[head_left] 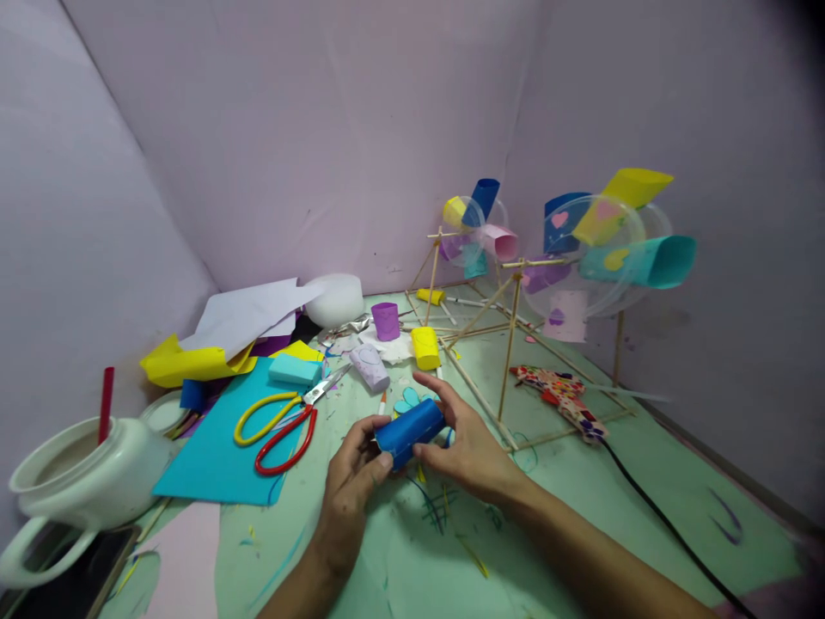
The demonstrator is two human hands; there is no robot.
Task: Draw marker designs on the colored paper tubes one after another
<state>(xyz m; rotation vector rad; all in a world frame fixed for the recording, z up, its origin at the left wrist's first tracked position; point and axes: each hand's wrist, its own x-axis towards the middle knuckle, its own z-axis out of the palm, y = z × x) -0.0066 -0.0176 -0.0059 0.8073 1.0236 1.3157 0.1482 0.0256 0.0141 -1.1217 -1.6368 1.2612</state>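
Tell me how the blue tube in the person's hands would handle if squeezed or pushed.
The blue tube is probably light for its size, as it looks like rolled paper. It would likely dent if squeezed hard, since its wall appears thin. Laid on its side and pushed, it may roll, given its rounded surface.

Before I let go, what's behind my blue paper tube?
Just past the blue paper tube, turquoise petal shapes show on the green tabletop; whatever the tube covers is hidden.
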